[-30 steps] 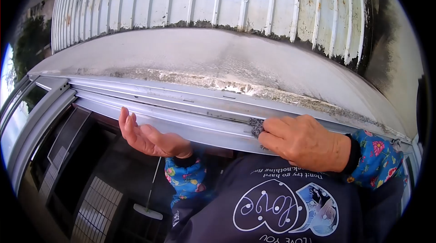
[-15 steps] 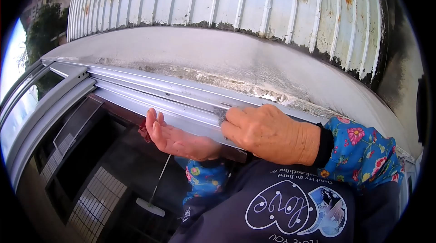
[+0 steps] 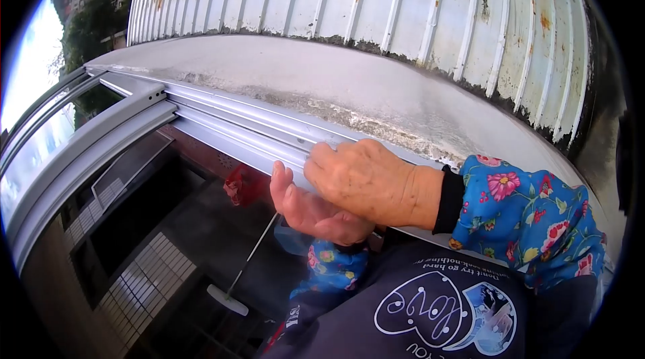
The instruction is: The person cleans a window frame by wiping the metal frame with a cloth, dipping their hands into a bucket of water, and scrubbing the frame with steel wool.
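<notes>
My right hand is closed, knuckles up, over the grooves of a silver aluminium sliding-window track. A small grey fuzzy scouring pad that showed at its fingertips a moment ago is hidden beneath the fingers now. Below it, along the inner edge of the track, my left hand is cupped with palm up and fingers apart, and nothing shows in it. The right hand overlaps part of it from the camera's side. Both sleeves are blue with flowers.
A sliding window frame stands at the left. Beyond the track lies a rough concrete ledge, backed by rusty corrugated metal sheeting. Something red hangs below the track. Lower down is a long-handled white-headed tool.
The view has shifted, so the window frame sits further right. My right hand has slid left along the track, closer over my left hand, and the grey pad has gone out of sight.
</notes>
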Tool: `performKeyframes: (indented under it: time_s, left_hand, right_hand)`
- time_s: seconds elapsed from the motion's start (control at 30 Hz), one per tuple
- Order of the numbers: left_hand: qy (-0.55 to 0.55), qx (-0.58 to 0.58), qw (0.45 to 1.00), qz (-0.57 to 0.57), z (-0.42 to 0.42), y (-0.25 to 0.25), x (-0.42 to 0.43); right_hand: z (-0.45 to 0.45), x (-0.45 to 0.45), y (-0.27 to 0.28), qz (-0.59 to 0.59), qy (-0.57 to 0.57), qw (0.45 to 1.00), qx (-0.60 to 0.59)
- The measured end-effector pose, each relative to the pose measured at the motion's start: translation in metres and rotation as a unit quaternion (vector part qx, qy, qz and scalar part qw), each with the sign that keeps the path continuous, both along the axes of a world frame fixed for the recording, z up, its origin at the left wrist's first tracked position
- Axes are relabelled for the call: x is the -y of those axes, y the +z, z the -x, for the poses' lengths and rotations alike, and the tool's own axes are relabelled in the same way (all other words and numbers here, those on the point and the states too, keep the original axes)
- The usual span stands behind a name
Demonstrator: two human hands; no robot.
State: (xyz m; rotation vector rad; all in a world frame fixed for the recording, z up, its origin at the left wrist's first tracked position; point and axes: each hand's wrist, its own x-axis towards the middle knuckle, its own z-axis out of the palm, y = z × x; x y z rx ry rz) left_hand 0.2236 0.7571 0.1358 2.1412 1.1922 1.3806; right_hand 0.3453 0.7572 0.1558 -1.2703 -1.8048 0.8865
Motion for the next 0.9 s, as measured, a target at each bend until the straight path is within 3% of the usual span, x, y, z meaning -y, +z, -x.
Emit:
performKeyframes:
  time_s: [0.1,0.2,0.4,0.5,0.7,0.8,0.9]
  left_hand:
    - [-0.023,0.049,0.997,0.050,-0.004,0.003,0.004]
    - [-0.031,-0.024,0.998,0.046,0.010,0.011,-0.003]
    - [0.055,0.033,0.996,0.066,0.010,0.016,-0.039]
    - [0.056,0.051,0.994,0.082,0.008,0.014,-0.038]
    - [0.047,0.055,0.993,0.095,0.017,0.015,-0.039]
    - [0.057,0.051,0.993,0.090,0.012,0.016,-0.038]
    - [0.059,0.034,0.995,0.078,0.018,0.014,-0.038]
  right_hand:
    - [0.008,-0.012,0.004,0.014,-0.070,0.996,-0.053]
    - [-0.004,0.008,0.009,0.060,0.001,0.998,0.021]
    - [-0.055,0.082,0.023,0.120,0.025,0.992,0.017]
    - [-0.049,0.068,0.021,0.066,0.033,0.995,0.060]
    - [0.001,0.000,0.001,-0.004,0.000,1.000,0.022]
    - [0.024,-0.028,-0.002,-0.003,-0.033,0.999,-0.014]
    - [0.006,-0.014,0.004,0.039,0.018,0.999,-0.020]
